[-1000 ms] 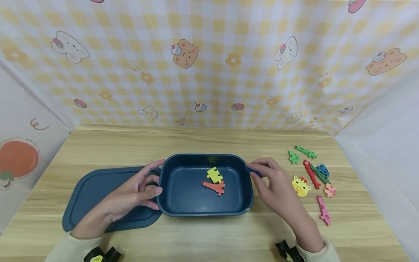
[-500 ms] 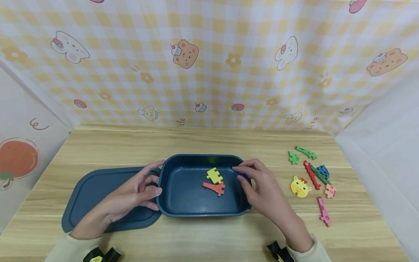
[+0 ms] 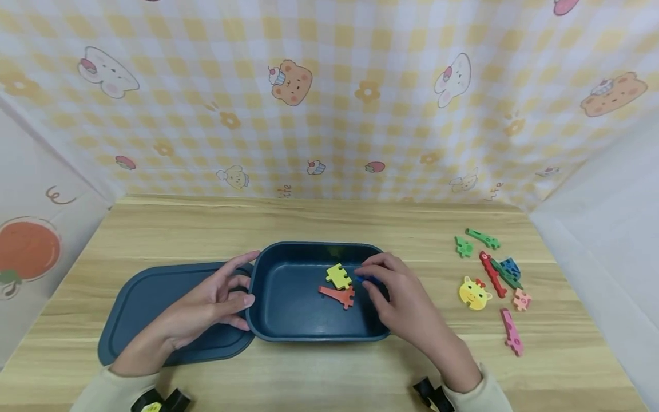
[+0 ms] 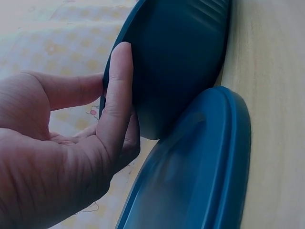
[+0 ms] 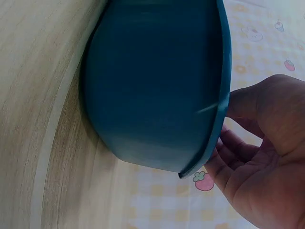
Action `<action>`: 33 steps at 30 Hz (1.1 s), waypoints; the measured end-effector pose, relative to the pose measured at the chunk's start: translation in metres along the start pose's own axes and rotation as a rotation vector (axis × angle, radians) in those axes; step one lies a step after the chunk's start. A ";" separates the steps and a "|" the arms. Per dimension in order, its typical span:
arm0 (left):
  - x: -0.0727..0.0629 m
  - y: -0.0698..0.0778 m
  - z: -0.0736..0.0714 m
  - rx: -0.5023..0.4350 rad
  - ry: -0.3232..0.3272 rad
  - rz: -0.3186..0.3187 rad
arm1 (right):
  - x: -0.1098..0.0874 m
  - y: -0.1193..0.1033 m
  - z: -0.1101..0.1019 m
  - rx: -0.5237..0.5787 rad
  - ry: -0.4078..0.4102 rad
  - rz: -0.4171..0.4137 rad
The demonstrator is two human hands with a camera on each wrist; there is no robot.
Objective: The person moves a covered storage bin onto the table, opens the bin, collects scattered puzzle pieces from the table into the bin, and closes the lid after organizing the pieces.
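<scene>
My left hand [image 3: 216, 309] holds the left end of a dark blue rectangular box [image 3: 298, 320], thumb and fingers at its rim. In the left wrist view, fingers of the left hand [image 4: 81, 129] lie against the outer wall. Over the right part of the box, my right hand [image 3: 401, 297] pinches a small blue puzzle piece [image 3: 360, 278], mostly covered by the fingers. Inside the box lie a yellow-green puzzle piece [image 3: 338, 276] and an orange giraffe-neck-shaped piece [image 3: 340, 296]. In the right wrist view, the box wall hides the fingertips.
A dark blue lid [image 3: 154, 303] lies left of the box, partly under my left hand. On the right of the table are a yellow giraffe-head piece [image 3: 474, 293], a red piece [image 3: 492, 274], a pink piece [image 3: 511, 333], a green piece [image 3: 483, 238] and several others.
My right hand has moved left from beyond the box's right rim to above its inside, carrying the blue puzzle piece. The left hand stays at the left end.
</scene>
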State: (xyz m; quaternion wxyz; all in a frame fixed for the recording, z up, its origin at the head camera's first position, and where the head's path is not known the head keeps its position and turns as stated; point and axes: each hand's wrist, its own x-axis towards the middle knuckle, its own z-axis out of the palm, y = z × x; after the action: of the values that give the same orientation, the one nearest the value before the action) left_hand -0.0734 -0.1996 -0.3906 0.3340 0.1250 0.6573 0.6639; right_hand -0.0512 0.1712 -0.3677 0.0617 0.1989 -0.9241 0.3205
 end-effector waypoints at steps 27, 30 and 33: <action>0.000 -0.001 0.000 -0.013 -0.014 0.000 | -0.008 0.001 0.002 0.041 0.009 0.042; -0.001 -0.001 -0.001 -0.016 -0.017 -0.002 | -0.011 0.003 0.000 0.049 0.021 0.048; 0.000 -0.001 -0.001 -0.014 -0.019 0.001 | -0.013 0.004 -0.003 0.052 0.034 0.053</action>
State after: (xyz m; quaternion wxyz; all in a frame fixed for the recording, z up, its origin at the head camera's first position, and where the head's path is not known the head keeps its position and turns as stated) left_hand -0.0735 -0.2008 -0.3911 0.3408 0.1293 0.6494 0.6674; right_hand -0.0411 0.1799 -0.3708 0.0636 0.1706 -0.9192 0.3492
